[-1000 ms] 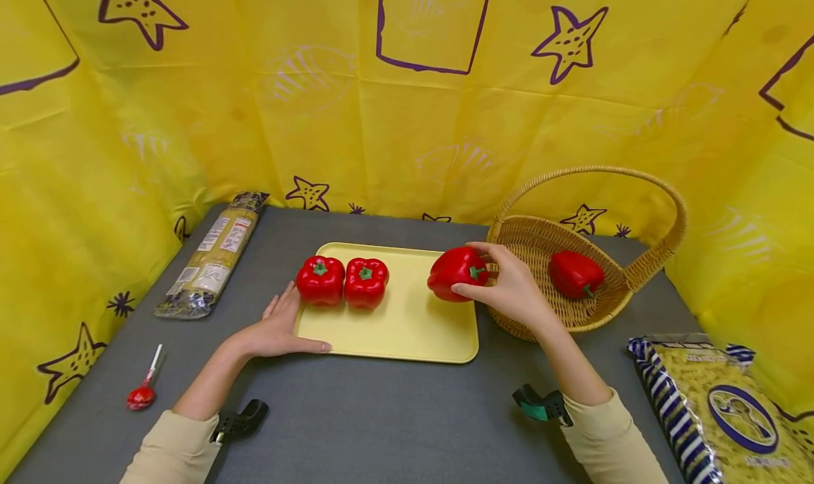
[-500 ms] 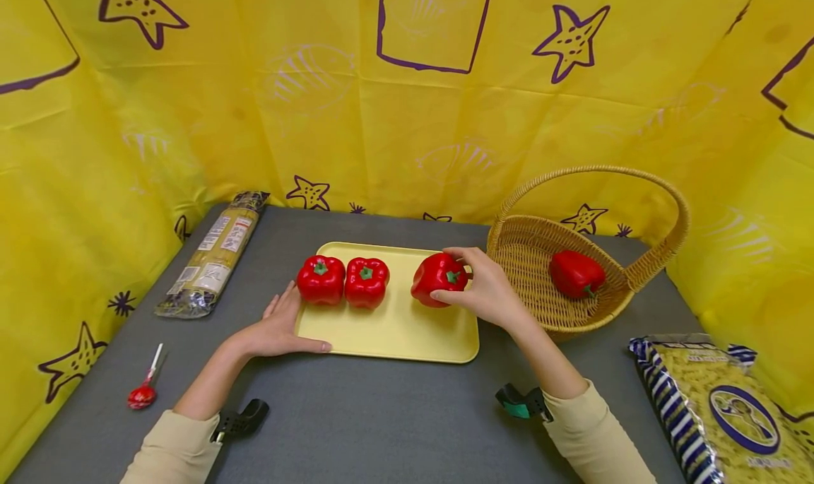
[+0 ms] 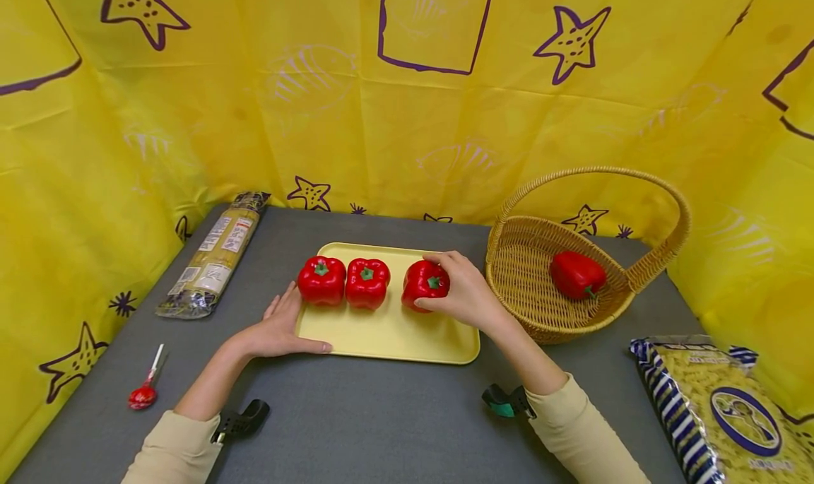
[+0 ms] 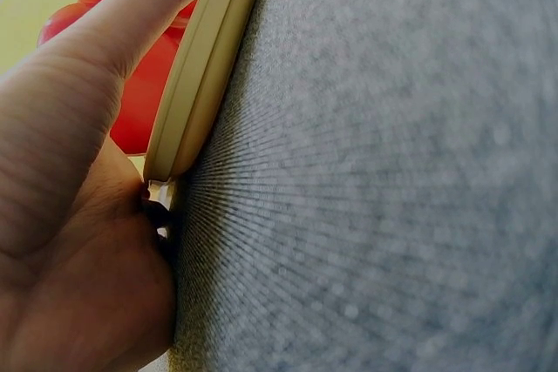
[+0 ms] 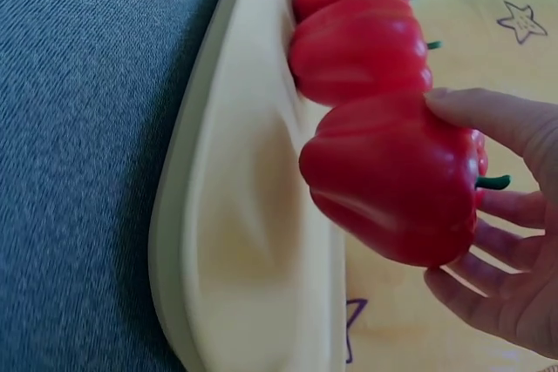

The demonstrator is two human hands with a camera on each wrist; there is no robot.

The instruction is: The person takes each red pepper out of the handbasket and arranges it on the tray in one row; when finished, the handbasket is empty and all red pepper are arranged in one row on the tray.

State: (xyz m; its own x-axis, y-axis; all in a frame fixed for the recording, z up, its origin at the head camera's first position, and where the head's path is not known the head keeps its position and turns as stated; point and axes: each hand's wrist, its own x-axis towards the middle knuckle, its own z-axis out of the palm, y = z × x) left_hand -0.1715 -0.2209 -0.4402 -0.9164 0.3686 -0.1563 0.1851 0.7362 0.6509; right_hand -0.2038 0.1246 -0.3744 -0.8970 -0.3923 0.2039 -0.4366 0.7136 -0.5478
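Note:
My right hand (image 3: 467, 293) holds a red bell pepper (image 3: 421, 280) between thumb and fingers over the right half of a yellow tray (image 3: 388, 339). In the right wrist view its green stem (image 5: 493, 182) points toward the palm; whether its base touches the tray I cannot tell. Two more red bell peppers, one at the left (image 3: 321, 279) and one beside it (image 3: 367, 283), stand stem up on the tray. At the tray's left end rests my left hand (image 3: 273, 330), fingers extended along the side and thumb on the near rim.
A wicker basket (image 3: 518, 279) with a tall handle stands right of the tray, with one red bell pepper (image 3: 575, 274) inside. Packaged noodles (image 3: 216, 258) lie back left, a lollipop (image 3: 143, 396) front left, and a pasta bag (image 3: 725, 406) front right. Yellow cloth (image 3: 356, 131) surrounds the table.
My right hand has carried its bell pepper leftward over the tray, away from the basket, and the stem has turned more upward. My left hand has stayed at the tray's edge.

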